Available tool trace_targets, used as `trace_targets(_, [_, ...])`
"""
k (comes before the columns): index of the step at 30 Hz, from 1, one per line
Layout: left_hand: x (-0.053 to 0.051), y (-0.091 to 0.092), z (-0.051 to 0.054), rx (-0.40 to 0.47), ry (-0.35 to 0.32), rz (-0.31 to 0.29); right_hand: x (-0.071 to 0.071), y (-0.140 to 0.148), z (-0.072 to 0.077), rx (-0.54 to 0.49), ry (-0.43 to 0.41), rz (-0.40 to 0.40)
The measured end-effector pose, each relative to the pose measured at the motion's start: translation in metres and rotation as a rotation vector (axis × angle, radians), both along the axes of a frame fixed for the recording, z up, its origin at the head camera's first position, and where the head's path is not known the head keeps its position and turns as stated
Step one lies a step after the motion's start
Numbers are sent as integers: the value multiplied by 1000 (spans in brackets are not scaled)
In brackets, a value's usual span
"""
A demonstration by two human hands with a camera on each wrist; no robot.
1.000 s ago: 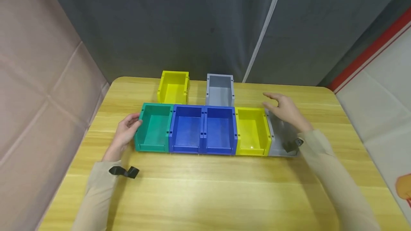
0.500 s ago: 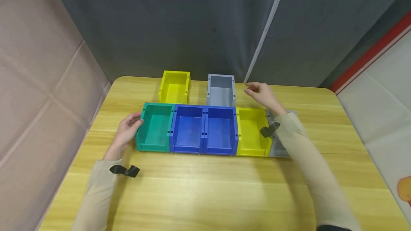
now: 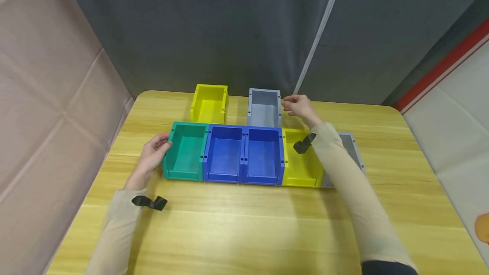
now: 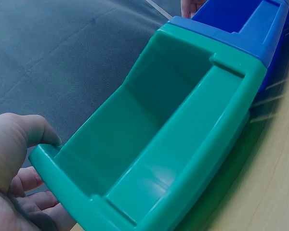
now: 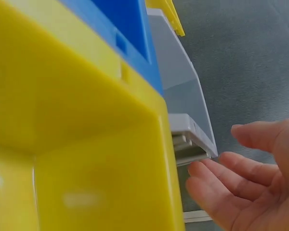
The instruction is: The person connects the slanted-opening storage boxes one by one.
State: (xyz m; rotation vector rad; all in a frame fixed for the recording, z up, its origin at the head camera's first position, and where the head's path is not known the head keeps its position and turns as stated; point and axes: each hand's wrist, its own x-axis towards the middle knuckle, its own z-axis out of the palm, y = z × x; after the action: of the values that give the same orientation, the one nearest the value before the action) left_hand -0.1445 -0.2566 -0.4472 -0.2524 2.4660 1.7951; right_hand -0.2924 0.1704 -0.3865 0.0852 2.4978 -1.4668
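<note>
the fingers of the left hand (image 3: 151,155) grip the nine o'clock wall of the green bin (image 3: 186,152); the left wrist view shows the thumb over the rim and the other fingers outside it, which the head view barely tells; the right hand (image 3: 299,107) holds nothing, its fingers loose and spread from the thumb, at three o'clock of the rear grey bin (image 3: 264,108) and near its wall; the right wrist view shows the space between thumb and fingers and the ribbing by that wall, both lost to the head view; whether a fingertip touches cannot be told; from the green bin towards three o'clock, a first blue bin (image 3: 224,152), a second blue bin (image 3: 263,152), a front yellow bin (image 3: 299,168) and a front grey bin (image 3: 349,144) stand side by side; the right sleeve (image 3: 353,194) hides much of the last; the row hides the near ends of the rear grey bin and the rear yellow bin (image 3: 209,106); a gap parts these two; the far edge of the table (image 3: 237,228) runs close by them, dark cloth (image 3: 191,29) beyond at twelve o'clock; open wood spreads towards six o'clock.
</note>
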Motion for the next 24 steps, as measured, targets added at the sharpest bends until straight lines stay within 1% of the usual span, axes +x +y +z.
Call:
trace_targets(5, [0, 0, -1, 1, 3, -4, -6, -8, -3, -36, -57, -66])
trace_targets(8, [0, 1, -1, 4, -4, -2, -10, -11, -5, -44, -83, -88])
trace_targets(13, [-1, 1, 0, -2, -13, 0, -14, -15, -8, -39, -82, -111])
trace_targets(19, [-1, 2, 1, -4, -15, -11, -17, -19, -10, 18, -87, -126])
trace_targets(24, [-1, 1, 0, -7, -8, -18, -20, -20, -14, 34, -69, -151])
